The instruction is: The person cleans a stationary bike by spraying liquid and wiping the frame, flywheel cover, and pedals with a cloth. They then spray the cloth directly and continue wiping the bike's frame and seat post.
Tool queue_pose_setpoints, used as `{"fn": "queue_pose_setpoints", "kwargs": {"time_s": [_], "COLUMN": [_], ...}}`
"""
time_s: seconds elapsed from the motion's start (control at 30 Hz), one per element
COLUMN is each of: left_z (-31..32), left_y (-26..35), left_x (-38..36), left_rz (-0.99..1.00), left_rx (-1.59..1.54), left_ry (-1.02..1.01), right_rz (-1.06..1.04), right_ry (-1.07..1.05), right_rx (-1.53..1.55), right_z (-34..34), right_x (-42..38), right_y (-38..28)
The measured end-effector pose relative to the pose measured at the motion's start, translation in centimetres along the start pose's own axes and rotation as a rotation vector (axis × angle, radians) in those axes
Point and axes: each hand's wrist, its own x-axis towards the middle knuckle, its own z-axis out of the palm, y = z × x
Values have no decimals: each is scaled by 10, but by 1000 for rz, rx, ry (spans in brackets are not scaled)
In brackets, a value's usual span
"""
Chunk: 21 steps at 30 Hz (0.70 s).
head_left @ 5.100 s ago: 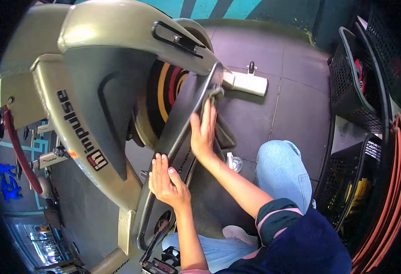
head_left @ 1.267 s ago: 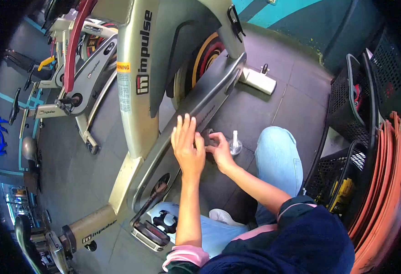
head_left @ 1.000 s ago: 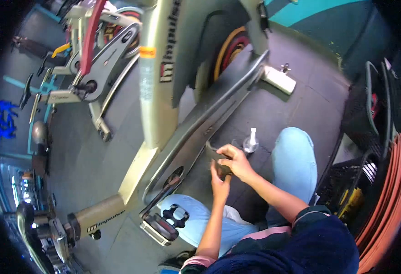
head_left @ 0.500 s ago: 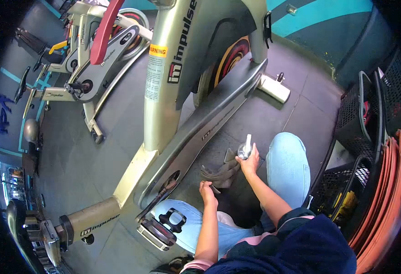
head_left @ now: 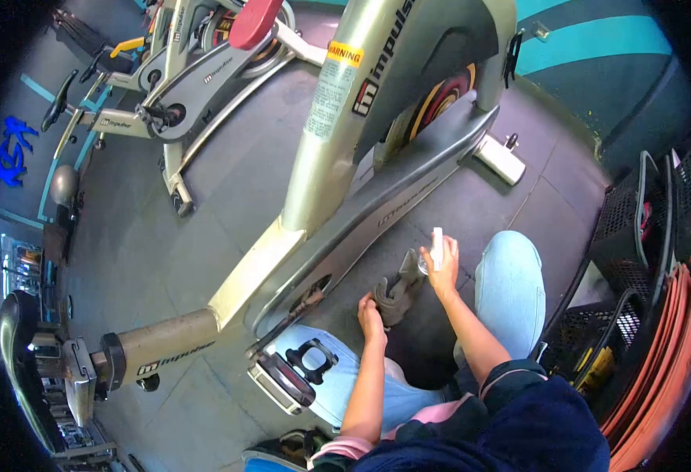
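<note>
My left hand is closed around the edge of a grey-brown cloth, which hangs bunched above the floor between my knees. In my right hand is a small clear spray bottle with a white top; my fingers wrap round it, hiding most of its body. The bottle is just to the right of the cloth's upper end. Alongside both hands runs the dusty grey chain guard of an exercise bike, apart from them.
The bike's pedal juts out close to my left forearm. Its beige frame crosses the view. To my right stand black mesh baskets and a stack of orange mats. Another exercise bike stands at the upper left.
The view has shifted, so the bike sits further right and lower. The cloth is now gathered up more in my left hand, and the bottle has turned, its white top more upright.
</note>
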Motion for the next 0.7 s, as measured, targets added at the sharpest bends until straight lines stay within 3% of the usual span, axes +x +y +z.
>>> {"fn": "queue_pose_setpoints", "kwargs": {"time_s": [0.13,0.2,0.27,0.37,0.6,0.7], "left_z": [-1,-1,2,-2,-2,-1], "left_y": [-11,-14,-5,-11,-7,-6], "left_x": [10,10,4,6,1,0], "left_rz": [-10,7,-15,15,56,64], "left_rx": [-54,-59,-18,-51,83,54], "left_ry": [-8,0,-5,-37,0,-6], "right_rz": [-168,-199,-324,-349,-486,-415], "right_ry": [-122,-325,-387,-416,-491,-478], "right_rx": [362,471,493,552,287,371], "right_z": [-24,-31,-47,-48,-39,-39], "right_x": [1,-5,-5,-8,-9,-8], "right_y": [-60,-73,-103,-127,-123,-123]}}
